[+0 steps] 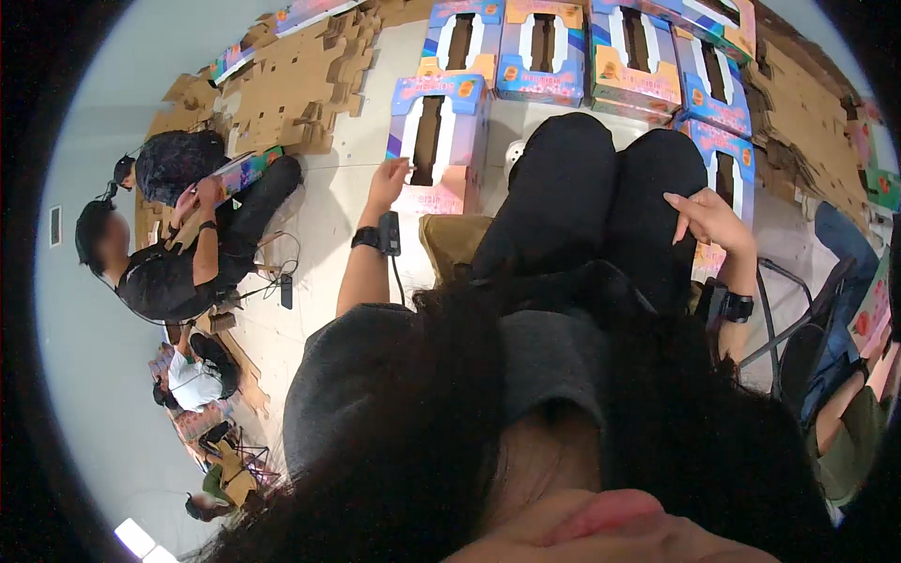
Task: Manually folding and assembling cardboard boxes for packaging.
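Left hand's right by the left edge of a printed box on the floor, left of the black-clad knees; can't tell if that grip's closed. Right hand's fingers are loosely apart near the right knee. More boxes sit far side.

We list: one pale grey-blue wall, plain, bearing a small rectangular plate; one light-coloured floor; one black-framed chair, right; one bright white light, lower left.
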